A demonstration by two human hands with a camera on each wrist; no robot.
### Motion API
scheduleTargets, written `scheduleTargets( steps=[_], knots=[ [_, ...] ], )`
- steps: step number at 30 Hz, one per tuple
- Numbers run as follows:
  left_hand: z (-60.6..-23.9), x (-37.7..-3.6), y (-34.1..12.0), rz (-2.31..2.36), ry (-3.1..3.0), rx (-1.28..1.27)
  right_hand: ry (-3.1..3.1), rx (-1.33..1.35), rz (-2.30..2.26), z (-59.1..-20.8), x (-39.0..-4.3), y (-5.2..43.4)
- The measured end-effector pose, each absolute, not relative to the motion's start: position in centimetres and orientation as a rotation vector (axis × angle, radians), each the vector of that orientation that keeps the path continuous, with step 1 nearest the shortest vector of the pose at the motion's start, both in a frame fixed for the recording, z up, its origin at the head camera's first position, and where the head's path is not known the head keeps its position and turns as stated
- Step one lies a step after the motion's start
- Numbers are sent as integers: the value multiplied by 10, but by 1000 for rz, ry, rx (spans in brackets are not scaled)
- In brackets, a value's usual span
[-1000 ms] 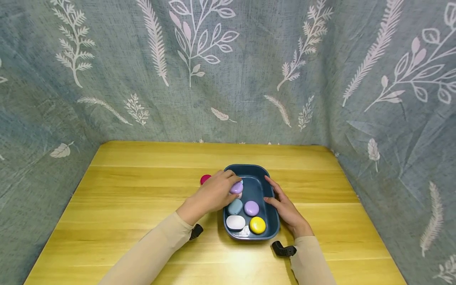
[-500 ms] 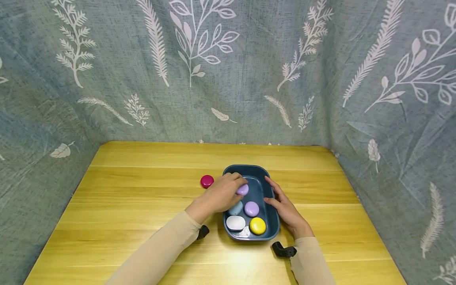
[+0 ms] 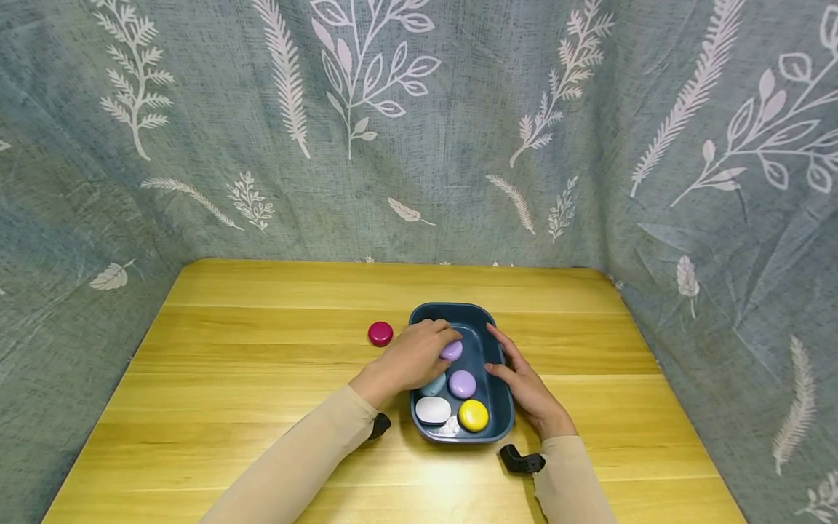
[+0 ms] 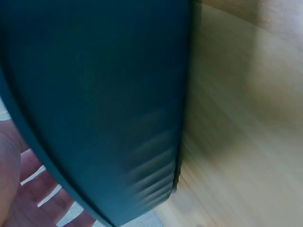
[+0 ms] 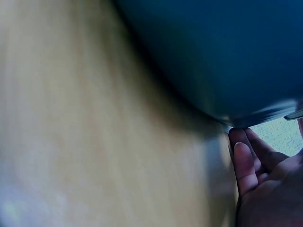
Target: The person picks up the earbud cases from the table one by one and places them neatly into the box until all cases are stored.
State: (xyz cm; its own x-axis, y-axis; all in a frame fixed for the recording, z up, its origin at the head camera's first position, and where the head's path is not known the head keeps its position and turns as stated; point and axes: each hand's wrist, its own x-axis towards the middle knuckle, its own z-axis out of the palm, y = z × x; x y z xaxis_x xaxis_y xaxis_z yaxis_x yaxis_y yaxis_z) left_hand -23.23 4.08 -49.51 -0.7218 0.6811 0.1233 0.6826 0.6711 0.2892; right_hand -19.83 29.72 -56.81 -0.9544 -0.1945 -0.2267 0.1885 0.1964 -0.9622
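In the head view, my left hand (image 3: pixel 419 354) reaches over the left rim of a dark blue rectangular basin (image 3: pixel 474 337) and pinches a glossy lilac disc (image 3: pixel 452 350) inside it. A second lilac disc (image 3: pixel 462 384), a yellow disc (image 3: pixel 474 415), a white oblong piece (image 3: pixel 433 410) and a partly covered grey-blue piece (image 3: pixel 433 383) lie in the basin's near half. My right hand (image 3: pixel 527 386) grips the right rim, thumb and index fingertip over the edge. In the right wrist view, other fingers (image 5: pixel 244 163) sit low against the basin's outer wall.
A crimson disc (image 3: pixel 380 333) lies on the wooden table (image 3: pixel 262 349), left of the basin. Leaf-patterned grey-blue cloth (image 3: pixel 419 145) hangs behind and on both sides. Black wrist-camera mounts (image 3: pixel 521 459) stick out below the hands.
My left hand has moved slightly right inside the basin, carrying the lilac disc with it. The crimson disc, partly covered before, shows fully. My right hand has stayed on the rim.
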Motion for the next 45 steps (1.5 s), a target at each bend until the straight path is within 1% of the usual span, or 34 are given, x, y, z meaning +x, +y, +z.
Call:
scheduleTargets(
  steps=[24, 45],
  knots=[
    [-502, -243, 63, -343, -2896, -1207, 2155, 4, -1817, -569, -199, 298],
    [-515, -248, 71, -351, -2960, -1175, 2141, -7, -1830, -566, -198, 297]
  ],
)
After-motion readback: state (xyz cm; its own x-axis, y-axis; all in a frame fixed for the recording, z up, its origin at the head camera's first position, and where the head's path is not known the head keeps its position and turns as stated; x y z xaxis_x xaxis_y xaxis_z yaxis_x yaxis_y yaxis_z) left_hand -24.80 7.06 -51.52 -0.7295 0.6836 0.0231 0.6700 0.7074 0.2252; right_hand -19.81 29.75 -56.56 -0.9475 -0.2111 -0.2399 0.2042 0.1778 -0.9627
